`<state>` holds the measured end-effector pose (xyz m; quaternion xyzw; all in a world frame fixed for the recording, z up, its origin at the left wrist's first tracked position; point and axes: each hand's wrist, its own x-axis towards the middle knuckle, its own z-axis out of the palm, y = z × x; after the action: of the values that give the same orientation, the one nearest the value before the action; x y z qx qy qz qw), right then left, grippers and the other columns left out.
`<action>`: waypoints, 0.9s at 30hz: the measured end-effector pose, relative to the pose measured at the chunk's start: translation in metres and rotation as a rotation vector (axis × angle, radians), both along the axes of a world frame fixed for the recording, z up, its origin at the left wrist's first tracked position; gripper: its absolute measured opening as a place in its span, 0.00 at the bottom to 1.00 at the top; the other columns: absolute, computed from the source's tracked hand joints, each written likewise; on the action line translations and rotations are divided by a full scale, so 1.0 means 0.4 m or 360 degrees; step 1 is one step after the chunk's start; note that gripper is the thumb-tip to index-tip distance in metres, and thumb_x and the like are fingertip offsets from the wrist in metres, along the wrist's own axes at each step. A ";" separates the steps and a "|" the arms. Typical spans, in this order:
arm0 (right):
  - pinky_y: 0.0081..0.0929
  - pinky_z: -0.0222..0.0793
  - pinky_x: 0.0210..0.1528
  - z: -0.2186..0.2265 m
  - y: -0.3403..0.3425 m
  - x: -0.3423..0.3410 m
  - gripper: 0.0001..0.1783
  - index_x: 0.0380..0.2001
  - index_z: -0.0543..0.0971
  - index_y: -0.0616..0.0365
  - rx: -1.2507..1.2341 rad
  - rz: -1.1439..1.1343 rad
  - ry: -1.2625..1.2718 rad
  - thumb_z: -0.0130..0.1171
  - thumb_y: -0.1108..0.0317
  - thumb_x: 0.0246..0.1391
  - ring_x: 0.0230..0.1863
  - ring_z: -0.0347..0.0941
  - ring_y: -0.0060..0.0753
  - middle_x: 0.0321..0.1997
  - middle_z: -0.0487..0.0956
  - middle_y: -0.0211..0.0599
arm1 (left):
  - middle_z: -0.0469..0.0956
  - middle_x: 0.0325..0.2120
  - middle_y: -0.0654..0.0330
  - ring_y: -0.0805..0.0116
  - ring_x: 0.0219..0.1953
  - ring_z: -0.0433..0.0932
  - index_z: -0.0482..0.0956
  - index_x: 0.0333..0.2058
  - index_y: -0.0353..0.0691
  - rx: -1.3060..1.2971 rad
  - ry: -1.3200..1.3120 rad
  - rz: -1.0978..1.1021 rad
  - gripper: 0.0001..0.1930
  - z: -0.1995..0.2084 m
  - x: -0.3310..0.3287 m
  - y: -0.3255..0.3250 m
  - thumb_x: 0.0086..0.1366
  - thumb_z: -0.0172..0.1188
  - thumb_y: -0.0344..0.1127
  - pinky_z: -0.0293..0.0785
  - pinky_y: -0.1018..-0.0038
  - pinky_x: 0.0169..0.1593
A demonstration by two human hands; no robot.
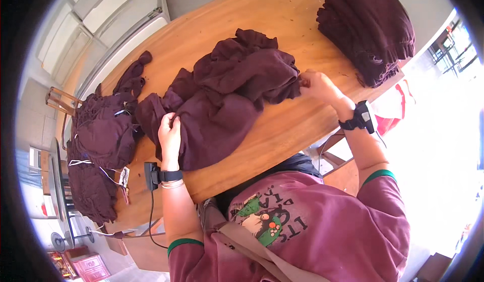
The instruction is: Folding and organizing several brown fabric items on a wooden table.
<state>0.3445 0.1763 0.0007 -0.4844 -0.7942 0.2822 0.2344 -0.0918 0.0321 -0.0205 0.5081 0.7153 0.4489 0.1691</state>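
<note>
A crumpled dark maroon cloth [222,115] lies bunched on the wooden table in front of me. At its left edge, my left hand [170,135] has its thumb and fingers closed on the fabric. My right hand [318,86] pinches the cloth's right end, with the fingertips partly hidden by the fist. Both wrists carry a black strap with a small box. The fabric between my hands is loose and folded over itself; its full shape cannot be made out.
A tall stack of folded maroon cloths [365,30] stands at the far right edge. On the left, a heap of similar cloths [106,136] is tied with white string and bears a tag [124,177]. The wooden table [201,22] curves beneath everything. A wooden chair [63,102] stands beyond its left side.
</note>
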 end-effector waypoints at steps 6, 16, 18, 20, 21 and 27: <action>0.33 0.71 0.37 -0.001 -0.045 -0.021 0.08 0.27 0.77 0.62 0.0208 -0.0280 0.0049 0.60 0.70 0.42 0.33 0.76 0.43 0.33 0.78 0.43 | 0.73 0.41 0.51 0.54 0.46 0.73 0.74 0.44 0.36 0.0528 0.0876 0.0144 0.15 0.151 0.180 -0.009 0.57 0.59 0.26 0.68 0.65 0.51; 0.15 0.70 0.42 0.167 -0.247 -0.224 0.08 0.35 0.74 0.61 -0.0393 0.0427 0.1330 0.61 0.77 0.52 0.39 0.72 0.15 0.36 0.74 0.27 | 0.78 0.34 0.56 0.76 0.37 0.76 0.74 0.43 0.34 0.0445 -0.0359 -0.0731 0.13 0.153 0.491 -0.017 0.60 0.62 0.29 0.73 0.77 0.40; 0.18 0.70 0.46 0.164 -0.260 -0.238 0.08 0.38 0.74 0.63 -0.0341 0.0614 0.1384 0.59 0.77 0.54 0.44 0.73 0.20 0.43 0.73 0.33 | 0.78 0.35 0.59 0.77 0.38 0.75 0.74 0.44 0.33 0.0369 -0.0656 -0.0739 0.12 0.160 0.479 -0.029 0.64 0.58 0.33 0.71 0.78 0.43; 0.20 0.70 0.49 0.139 -0.250 -0.221 0.09 0.40 0.75 0.64 -0.0276 0.0589 0.1388 0.58 0.77 0.55 0.47 0.73 0.24 0.48 0.72 0.36 | 0.78 0.37 0.63 0.77 0.40 0.74 0.75 0.45 0.33 0.0096 -0.1536 -0.0721 0.13 0.145 0.450 -0.030 0.69 0.51 0.36 0.70 0.80 0.45; 0.20 0.70 0.47 0.122 -0.242 -0.225 0.09 0.40 0.76 0.63 -0.0144 0.0424 0.1430 0.58 0.78 0.54 0.44 0.73 0.24 0.44 0.73 0.35 | 0.77 0.40 0.65 0.78 0.42 0.74 0.75 0.46 0.33 0.0066 -0.1620 -0.0721 0.15 0.143 0.436 -0.033 0.72 0.45 0.37 0.68 0.80 0.48; 0.23 0.69 0.35 0.109 -0.254 -0.258 0.12 0.34 0.77 0.63 0.0177 0.0340 0.0564 0.66 0.69 0.47 0.32 0.75 0.28 0.29 0.77 0.39 | 0.77 0.41 0.64 0.78 0.44 0.72 0.75 0.46 0.35 0.0162 -0.1403 -0.0642 0.15 0.156 0.427 -0.056 0.72 0.46 0.40 0.65 0.79 0.52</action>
<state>0.2414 0.0748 0.0442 -0.3266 -0.8017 0.3419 0.3658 0.0789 0.0096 0.0420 0.4057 0.4400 0.6141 0.5145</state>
